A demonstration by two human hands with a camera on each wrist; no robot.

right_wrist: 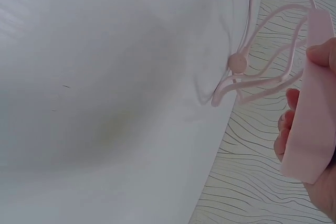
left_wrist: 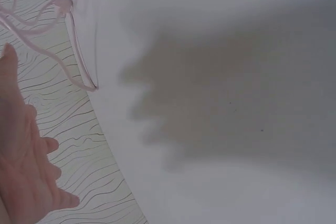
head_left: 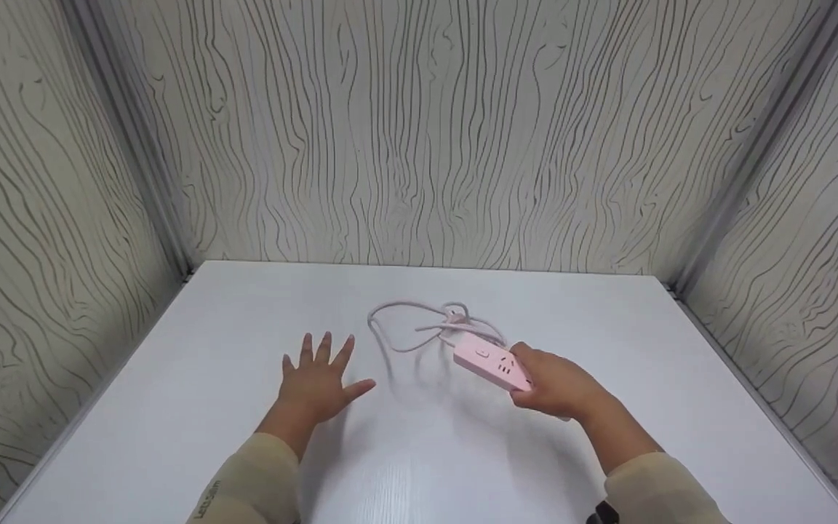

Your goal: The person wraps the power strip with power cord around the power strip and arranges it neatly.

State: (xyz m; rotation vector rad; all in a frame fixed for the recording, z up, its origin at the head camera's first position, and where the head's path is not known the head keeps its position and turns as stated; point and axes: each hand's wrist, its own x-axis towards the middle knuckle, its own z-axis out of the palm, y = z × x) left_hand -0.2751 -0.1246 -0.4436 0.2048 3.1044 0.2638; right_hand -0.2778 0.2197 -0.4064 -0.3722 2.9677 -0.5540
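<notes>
Head view, right grip (head_left: 557, 382) curled round one power strip (head_left: 488, 364), left grip (head_left: 316, 386) splayed (empty)

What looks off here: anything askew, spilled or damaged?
Mainly the cord: it's in loose, crossing loops, not neatly coiled, off the power strip in the right hand. Small dark specks mark the table. No spill or damage visible.

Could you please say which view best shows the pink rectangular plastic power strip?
The head view: the strip, held by the right hand, shows its switch and socket holes. The right wrist shows plain surfaces; the left wrist shows mainly its thin pink cord.
</notes>
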